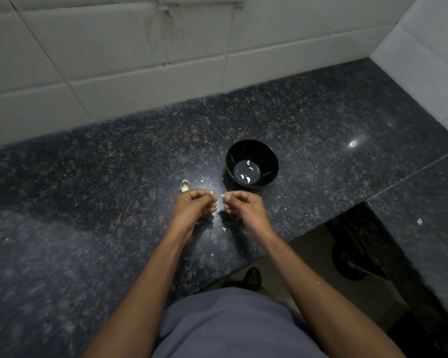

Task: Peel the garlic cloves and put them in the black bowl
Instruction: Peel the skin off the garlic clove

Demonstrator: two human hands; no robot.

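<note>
A home kitchen: dark speckled granite counter (308,120), white tiled wall (114,60) at twelve o'clock, garlic skins (184,185) scattered.

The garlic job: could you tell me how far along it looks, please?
Done: a few peeled cloves lie in the black bowl. In hand: the right hand pinches a small pale piece, probably garlic or skin; the left hand is curled beside it. Left: unpeeled garlic sits on the counter.

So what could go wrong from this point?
The bit pinched in the right hand is tiny; it could slip among the skin flakes on the counter. Skin stuck to the fingers might drop into the black bowl with the peeled cloves.
</note>
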